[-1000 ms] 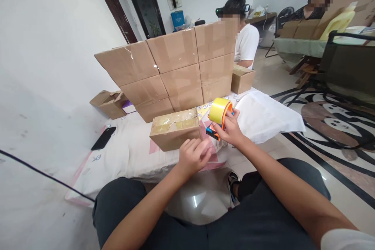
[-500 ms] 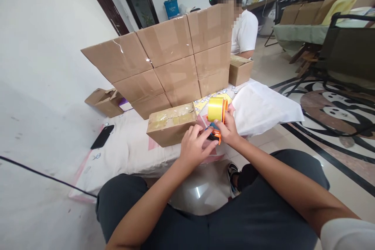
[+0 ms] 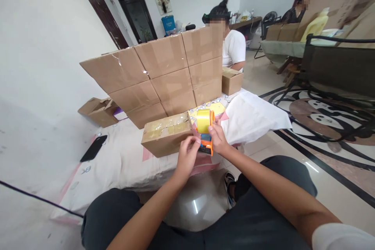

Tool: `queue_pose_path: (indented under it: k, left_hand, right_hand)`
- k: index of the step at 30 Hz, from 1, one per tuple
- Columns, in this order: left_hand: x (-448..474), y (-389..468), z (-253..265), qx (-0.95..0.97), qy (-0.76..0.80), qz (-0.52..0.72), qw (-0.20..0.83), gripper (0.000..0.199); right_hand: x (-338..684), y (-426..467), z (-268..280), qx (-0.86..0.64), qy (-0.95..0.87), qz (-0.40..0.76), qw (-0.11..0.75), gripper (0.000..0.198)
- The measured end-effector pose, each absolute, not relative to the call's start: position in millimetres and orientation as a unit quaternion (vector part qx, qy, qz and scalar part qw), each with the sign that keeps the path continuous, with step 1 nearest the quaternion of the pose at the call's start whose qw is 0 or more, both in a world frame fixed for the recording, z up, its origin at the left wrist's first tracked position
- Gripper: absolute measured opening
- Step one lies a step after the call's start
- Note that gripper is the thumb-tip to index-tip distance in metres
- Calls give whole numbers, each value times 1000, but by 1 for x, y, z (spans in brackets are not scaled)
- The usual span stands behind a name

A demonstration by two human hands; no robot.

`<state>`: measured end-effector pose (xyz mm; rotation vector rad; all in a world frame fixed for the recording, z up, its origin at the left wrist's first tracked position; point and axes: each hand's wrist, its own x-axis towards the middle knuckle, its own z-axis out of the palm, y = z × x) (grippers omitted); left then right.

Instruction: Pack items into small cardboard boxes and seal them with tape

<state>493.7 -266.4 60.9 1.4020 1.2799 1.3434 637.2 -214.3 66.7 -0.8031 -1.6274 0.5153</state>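
My right hand (image 3: 219,137) grips an orange and blue tape dispenser (image 3: 211,146) loaded with a wide roll of yellow packing tape (image 3: 203,121). My left hand (image 3: 188,155) is beside the dispenser's lower end, with thumb and forefinger pinched together. Whatever lies between those fingertips is too small to make out. Just behind my left hand sits a closed cardboard box (image 3: 166,136) with shiny tape across its top.
A wall of joined cardboard boxes (image 3: 172,86) stands on the cloth-covered table (image 3: 125,160). A black phone (image 3: 93,148) lies at left, near an open carton (image 3: 99,112). Another small box (image 3: 232,81) is at right, beside a seated person in white (image 3: 236,47).
My left hand has drawn slightly away from the dispenser, its fingers closing from a spread into a pinch. The right hand keeps hold of the dispenser. The camera view has shifted a little.
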Motion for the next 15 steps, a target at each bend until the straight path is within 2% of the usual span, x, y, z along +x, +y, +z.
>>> queue_pose_path:
  k: [2,6,11,15]
  left_hand:
    - [497,-267,60,563,521,508,391,39]
    - [501,-271,62,524,500,525,446,40]
    - [502,-287,65,528,519,526,418,39]
    - [503,-296,61,484,527,496,492,43]
  right_hand:
    - [638,-213,65,-304,-729,211,576,56]
    - [642,-210,60,-280,-755,175,567,54]
    - [651,-197,46,-213,-820,18,531,49]
    - [656,-187,33,-264,-795,12,546,49]
